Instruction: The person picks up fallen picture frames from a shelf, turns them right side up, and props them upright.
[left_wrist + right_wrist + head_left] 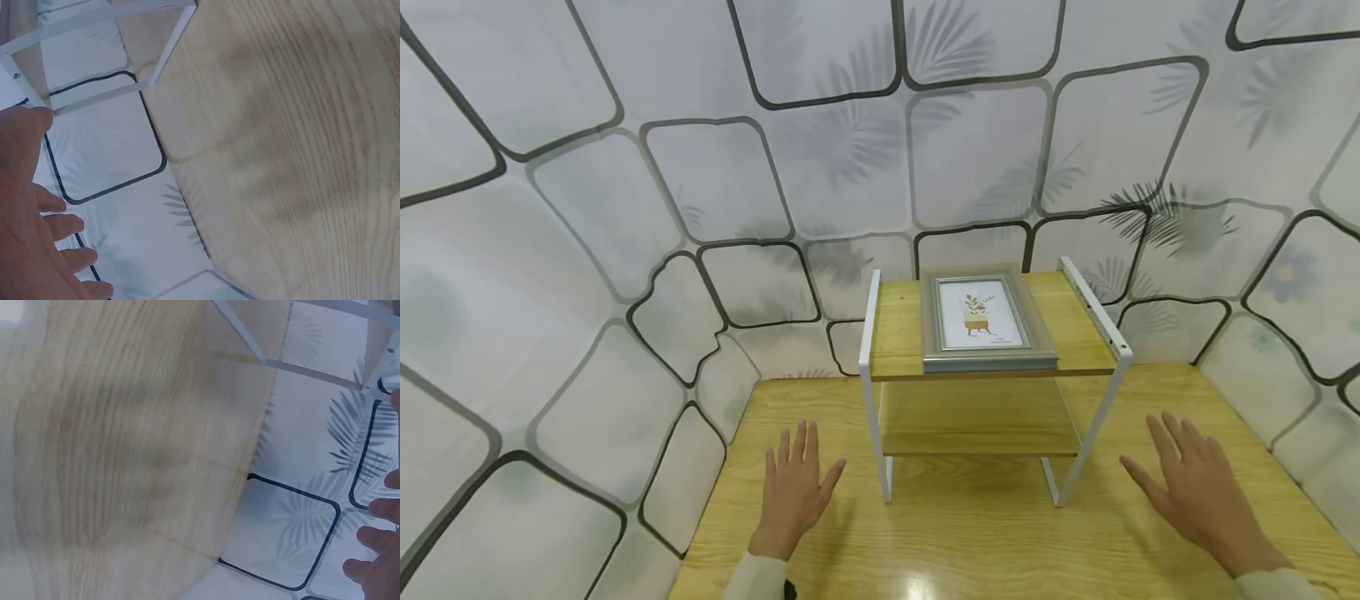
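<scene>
A small two-tier shelf (992,417) with wooden boards and white metal legs stands on the wooden table. On its top board lies a picture frame (936,333), face up, showing a potted plant drawing. My left hand (792,492) is to the left of the shelf, palm down, fingers spread and straight, touching nothing. To the right of the shelf, my right hand (1202,492) hovers with its fingers extended and also holds nothing. Both wrist views show part of the shelf's white leg frame (169,47) beyond the fingers.
The wooden table (970,550) carries the shelf. Patterned wall covering (850,175) with dark rounded outlines and leaf prints closes off the back and both sides. The lower board (977,417) sits under the top one.
</scene>
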`<state>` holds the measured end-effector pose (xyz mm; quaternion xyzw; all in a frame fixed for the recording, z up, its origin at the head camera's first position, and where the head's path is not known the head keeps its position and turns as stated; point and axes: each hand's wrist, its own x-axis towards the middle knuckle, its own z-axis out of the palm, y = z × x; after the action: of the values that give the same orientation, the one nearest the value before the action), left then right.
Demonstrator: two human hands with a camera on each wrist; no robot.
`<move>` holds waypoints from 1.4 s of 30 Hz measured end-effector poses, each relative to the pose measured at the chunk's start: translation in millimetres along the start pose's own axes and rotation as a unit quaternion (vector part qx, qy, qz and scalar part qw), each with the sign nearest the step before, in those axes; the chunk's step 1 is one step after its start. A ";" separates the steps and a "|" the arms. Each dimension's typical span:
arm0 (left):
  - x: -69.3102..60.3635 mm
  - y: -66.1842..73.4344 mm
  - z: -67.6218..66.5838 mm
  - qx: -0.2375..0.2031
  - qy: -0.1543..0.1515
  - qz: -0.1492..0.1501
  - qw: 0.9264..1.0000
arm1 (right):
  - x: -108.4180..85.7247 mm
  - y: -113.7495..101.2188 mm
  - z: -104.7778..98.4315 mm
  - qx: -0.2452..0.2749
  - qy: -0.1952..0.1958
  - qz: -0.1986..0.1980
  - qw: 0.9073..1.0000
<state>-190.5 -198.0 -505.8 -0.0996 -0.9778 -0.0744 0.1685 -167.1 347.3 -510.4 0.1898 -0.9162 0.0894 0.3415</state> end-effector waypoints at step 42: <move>121.9 87.4 -170.6 -0.157 0.078 0.027 0.984 | 203.7 -48.9 -117.8 0.059 0.029 0.082 0.994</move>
<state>-230.2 -123.1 -295.0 -0.1452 -0.9350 -0.2294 0.2281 -218.9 278.9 -285.9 0.1311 -0.9116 0.1762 0.3475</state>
